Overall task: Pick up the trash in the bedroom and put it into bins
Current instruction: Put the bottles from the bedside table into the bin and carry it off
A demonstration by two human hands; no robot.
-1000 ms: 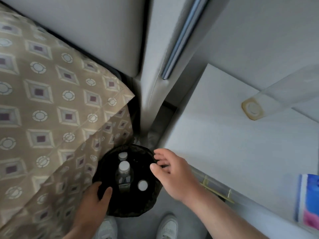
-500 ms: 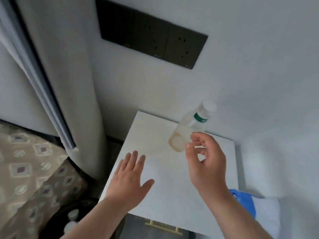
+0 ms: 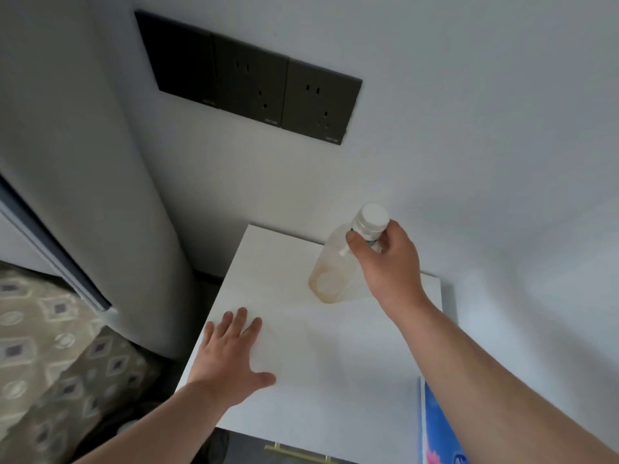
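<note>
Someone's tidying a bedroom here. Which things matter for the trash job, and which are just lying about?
Part of the job: plastic bottle, gripped below its cap by the right hand; left hand, open over the nightstand.
Just lying about: nightstand; wall sockets; patterned bedspread; blue packet.

My right hand [image 3: 388, 262] no longer hovers open short of the bottle [image 3: 331, 266]; it now grips the neck just under the white cap, thumb and fingers wrapped round. My left hand [image 3: 231, 360] comes down from mid-air and now lies flat, fingers spread, on the white nightstand top [image 3: 335, 380], nearer its left edge.
</note>
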